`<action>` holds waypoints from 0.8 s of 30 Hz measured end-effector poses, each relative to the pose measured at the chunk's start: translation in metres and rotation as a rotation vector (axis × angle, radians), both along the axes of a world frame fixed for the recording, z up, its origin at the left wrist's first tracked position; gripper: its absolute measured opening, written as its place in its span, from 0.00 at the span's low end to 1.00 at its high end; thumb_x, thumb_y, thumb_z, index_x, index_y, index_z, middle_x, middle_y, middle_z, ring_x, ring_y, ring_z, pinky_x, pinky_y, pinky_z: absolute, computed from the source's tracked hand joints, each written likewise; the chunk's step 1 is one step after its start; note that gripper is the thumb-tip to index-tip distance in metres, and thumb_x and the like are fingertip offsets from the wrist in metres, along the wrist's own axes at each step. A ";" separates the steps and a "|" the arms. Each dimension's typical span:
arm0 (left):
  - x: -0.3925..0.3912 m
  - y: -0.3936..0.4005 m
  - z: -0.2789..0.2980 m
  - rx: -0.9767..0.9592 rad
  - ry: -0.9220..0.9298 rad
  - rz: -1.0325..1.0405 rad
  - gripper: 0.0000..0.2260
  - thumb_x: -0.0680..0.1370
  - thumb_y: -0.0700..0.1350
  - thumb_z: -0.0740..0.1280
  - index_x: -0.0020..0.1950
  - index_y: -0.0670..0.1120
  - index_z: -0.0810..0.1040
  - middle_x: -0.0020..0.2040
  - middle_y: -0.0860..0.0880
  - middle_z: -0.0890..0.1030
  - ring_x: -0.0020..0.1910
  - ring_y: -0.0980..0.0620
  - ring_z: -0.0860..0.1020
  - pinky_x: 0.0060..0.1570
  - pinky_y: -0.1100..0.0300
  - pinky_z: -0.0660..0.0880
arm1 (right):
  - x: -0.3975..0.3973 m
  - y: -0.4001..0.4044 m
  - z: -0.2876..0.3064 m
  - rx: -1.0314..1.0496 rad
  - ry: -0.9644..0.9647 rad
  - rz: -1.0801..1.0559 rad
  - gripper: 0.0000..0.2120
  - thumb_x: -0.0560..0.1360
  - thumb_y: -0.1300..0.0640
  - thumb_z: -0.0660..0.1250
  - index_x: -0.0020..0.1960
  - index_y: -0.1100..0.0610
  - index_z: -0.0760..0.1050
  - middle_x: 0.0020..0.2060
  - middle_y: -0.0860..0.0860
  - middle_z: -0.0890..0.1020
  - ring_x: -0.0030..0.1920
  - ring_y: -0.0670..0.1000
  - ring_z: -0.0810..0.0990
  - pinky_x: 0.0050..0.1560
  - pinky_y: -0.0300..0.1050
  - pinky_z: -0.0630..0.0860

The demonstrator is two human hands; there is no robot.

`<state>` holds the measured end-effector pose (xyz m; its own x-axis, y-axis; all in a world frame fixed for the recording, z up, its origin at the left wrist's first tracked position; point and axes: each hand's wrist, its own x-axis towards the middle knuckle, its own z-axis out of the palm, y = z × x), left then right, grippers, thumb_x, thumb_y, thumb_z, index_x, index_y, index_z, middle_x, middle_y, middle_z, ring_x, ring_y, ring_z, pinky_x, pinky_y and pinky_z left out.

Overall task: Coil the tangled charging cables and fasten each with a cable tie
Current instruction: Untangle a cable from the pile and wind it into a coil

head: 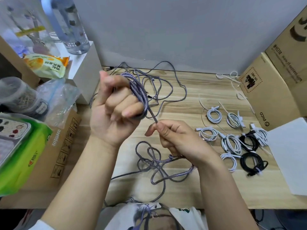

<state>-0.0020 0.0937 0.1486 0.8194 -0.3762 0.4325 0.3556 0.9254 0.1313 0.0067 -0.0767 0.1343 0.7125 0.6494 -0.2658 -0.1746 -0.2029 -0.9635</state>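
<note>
**Winding the purple braided cable, mid-coil**

Left hand (114,105) was raised above the middle of the table (191,97), palm toward the wearer, fingers curled into a loose fist. Several turns of the purple braided cable (137,90) were wrapped around the backs of those fingers; the hand served as the former, which judging by the neat stack of turns kept the loops one size.

Right hand (176,138) sat lower and nearer the front edge, thumb and forefinger pinching the free run of the same cable just below the coil. The pinch probably fed the line and kept it taut. The other fingers were curled, the cable seemingly trailing out under the palm.

Slack remained on both sides: a knotted tangle (152,161) lay at the front edge under the right wrist, and looser loops (162,83) sprawled toward the back edge. Whether these were one cable or two could not be told. Judged well short of finished; no tie on this coil yet.

Toward the right edge, finished bundles lay grouped apart from the tangle: white coils (214,114) and black coils (252,161), several with ties showing. Spare cable ties (232,80) lay near the back right corner, beside a cardboard box (269,90). Along the left edge stood a water bottle (73,25) and a green packet (25,155).
</note>
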 end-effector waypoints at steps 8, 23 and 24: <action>0.015 -0.025 -0.026 0.969 0.223 0.763 0.09 0.78 0.40 0.58 0.57 0.41 0.71 0.26 0.54 0.73 0.27 0.57 0.71 0.37 0.64 0.73 | -0.005 0.001 -0.006 -0.469 -0.328 0.199 0.09 0.74 0.55 0.69 0.36 0.48 0.72 0.21 0.45 0.69 0.21 0.42 0.68 0.28 0.38 0.66; 0.002 -0.008 -0.020 2.008 -0.341 0.166 0.10 0.64 0.46 0.79 0.29 0.56 0.79 0.21 0.54 0.64 0.24 0.57 0.60 0.25 0.63 0.56 | 0.009 -0.019 -0.006 -0.015 -0.034 0.010 0.13 0.69 0.72 0.65 0.44 0.55 0.71 0.30 0.53 0.78 0.31 0.51 0.76 0.35 0.36 0.73; 0.001 -0.007 -0.021 1.981 -0.306 0.188 0.08 0.64 0.46 0.78 0.31 0.54 0.80 0.21 0.54 0.64 0.24 0.57 0.60 0.26 0.63 0.56 | 0.010 -0.020 -0.007 0.001 -0.037 -0.032 0.09 0.69 0.67 0.66 0.44 0.55 0.72 0.30 0.50 0.79 0.32 0.49 0.77 0.35 0.37 0.73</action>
<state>-0.0005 0.0864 0.1279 0.8917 -0.3505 -0.2865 0.0629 -0.5308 0.8451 0.0169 -0.0966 0.1276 0.7423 0.6263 -0.2384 -0.1454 -0.1968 -0.9696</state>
